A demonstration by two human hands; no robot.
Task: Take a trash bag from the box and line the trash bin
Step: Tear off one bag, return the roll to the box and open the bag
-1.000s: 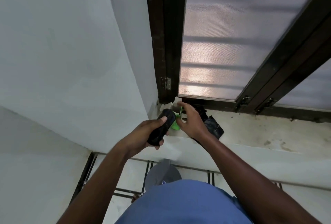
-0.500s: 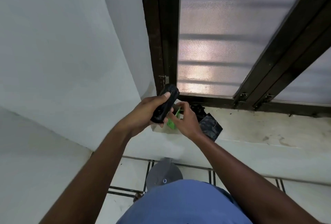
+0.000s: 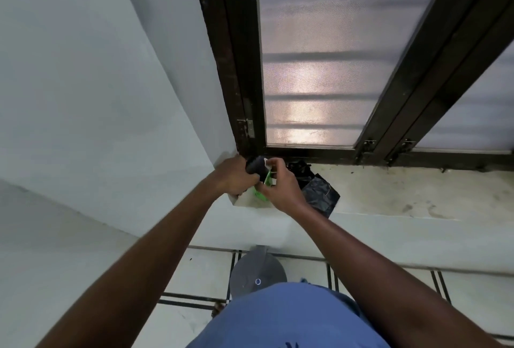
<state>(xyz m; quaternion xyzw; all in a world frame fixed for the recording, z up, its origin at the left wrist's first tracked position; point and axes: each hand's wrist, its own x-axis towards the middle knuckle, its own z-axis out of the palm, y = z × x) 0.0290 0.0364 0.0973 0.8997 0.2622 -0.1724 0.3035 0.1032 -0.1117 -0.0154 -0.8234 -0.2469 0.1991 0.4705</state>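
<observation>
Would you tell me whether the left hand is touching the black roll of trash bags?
Touching. The head view shows the left hand with its fingers wrapped round the black roll of trash bags, no gap between them.

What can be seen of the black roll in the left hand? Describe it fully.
The black roll is a short, dark, matte cylinder, seemingly rolled plastic. The left hand grips it, tilted, over the white-and-green box at the sill's corner. The right hand pinches a pale tab at its top end. Its lower part is hidden.
</observation>
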